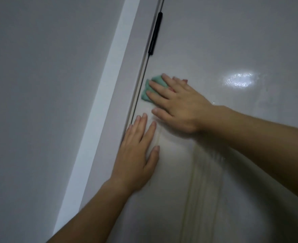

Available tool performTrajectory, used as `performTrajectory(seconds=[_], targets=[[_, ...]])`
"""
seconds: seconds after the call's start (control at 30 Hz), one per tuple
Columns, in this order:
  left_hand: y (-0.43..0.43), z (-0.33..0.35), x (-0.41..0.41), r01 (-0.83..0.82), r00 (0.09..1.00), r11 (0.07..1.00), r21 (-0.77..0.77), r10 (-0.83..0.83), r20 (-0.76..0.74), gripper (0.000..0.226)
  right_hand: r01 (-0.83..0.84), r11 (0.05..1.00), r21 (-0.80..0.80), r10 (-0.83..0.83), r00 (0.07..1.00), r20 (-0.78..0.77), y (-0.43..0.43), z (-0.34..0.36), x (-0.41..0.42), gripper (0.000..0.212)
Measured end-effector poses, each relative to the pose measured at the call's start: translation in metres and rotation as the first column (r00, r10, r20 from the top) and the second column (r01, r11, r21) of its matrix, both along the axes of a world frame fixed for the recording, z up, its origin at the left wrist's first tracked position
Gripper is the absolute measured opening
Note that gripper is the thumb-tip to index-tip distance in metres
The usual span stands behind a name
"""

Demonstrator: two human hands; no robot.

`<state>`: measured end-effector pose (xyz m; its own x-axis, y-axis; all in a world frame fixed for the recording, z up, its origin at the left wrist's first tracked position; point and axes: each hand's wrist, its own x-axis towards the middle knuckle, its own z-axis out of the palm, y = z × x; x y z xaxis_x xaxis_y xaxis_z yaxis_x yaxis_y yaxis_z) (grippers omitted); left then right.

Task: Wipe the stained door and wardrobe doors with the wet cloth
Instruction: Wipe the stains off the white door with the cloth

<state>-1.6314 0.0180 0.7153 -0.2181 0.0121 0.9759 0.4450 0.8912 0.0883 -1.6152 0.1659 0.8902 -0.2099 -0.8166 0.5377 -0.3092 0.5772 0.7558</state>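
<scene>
The left hand [136, 155] is lying flat on the white door [241, 41], close to its hinged edge, and its fingers [143, 123] are stretched straight and holding nothing. Just above it, the right hand [178, 106] is pressing a green cloth [149, 88] against the door with straight, spread fingers [158, 86], not curled round it. The cloth is sitting beside the gap at the door frame [106, 102], below a black hinge [155, 34]. Yellowish wet streaks [202, 181] are running down the door under the right wrist, and a wet patch [239, 79] is shining to the right.
</scene>
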Motion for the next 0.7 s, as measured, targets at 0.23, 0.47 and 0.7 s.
performTrajectory(seconds=[0.23, 0.47, 0.7], targets=[[-0.004, -0.025, -0.004, -0.005, 1.0, 1.0, -0.025, 0.004, -0.031, 0.067, 0.091, 0.983, -0.161, -0.089, 0.996, 0.019, 0.001, 0.038, 0.001, 0.069], [-0.003, -0.032, -0.004, -0.077, 0.996, 0.995, -0.065, 0.075, -0.04, 0.068, 0.079, 0.994, 0.069, -0.078, 0.997, -0.014, 0.038, -0.048, 0.011, 0.067], [0.03, -0.009, -0.003, -0.06, 0.995, 0.998, -0.03, 0.058, -0.083, 0.066, 0.136, 0.913, -0.385, -0.153, 0.988, -0.014, 0.065, 0.038, 0.007, 0.07]])
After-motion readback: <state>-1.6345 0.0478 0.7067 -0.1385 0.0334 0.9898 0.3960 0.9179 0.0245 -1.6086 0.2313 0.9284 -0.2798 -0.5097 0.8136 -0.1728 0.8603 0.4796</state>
